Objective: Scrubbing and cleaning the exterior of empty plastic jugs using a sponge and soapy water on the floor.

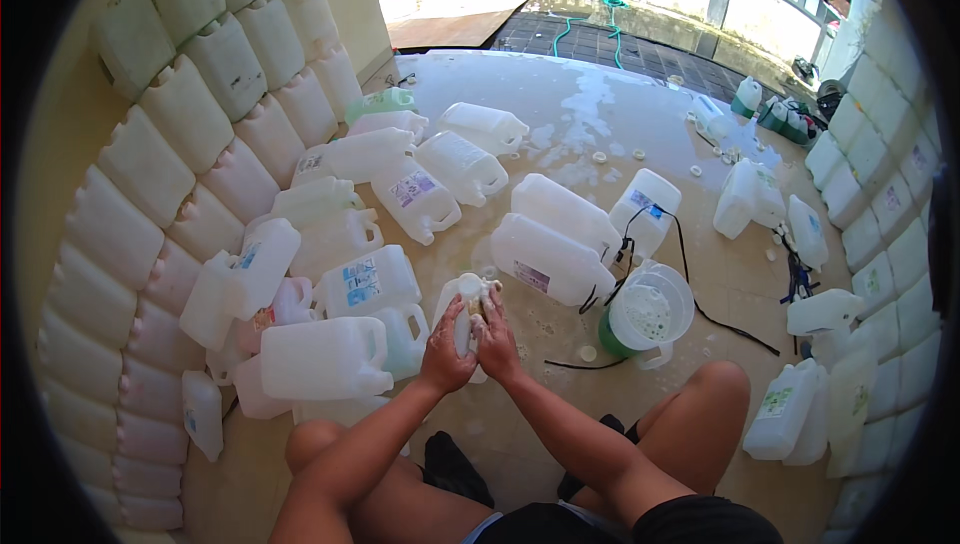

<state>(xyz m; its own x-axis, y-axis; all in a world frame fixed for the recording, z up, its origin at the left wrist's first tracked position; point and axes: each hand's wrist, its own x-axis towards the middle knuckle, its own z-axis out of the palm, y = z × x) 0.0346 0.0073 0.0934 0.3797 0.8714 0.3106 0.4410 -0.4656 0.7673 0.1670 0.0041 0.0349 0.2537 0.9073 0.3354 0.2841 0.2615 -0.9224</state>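
Note:
Between my knees, a white plastic jug stands on the wet tiled floor with my two hands at it. My left hand lies along the jug's near left side, its fingers bent against the plastic. My right hand presses a small brownish, foamy scrubber to the jug's top, beside the round cap or mouth. Suds cover the fingers. The hands hide much of the jug. To the right is a clear plastic pitcher with foamy liquid, over something green.
Many white jugs lie to the left, more ahead. Stacked jugs line the left wall and right side. Black straps trail by the pitcher. Loose caps and suds dot the floor. A green hose lies outside.

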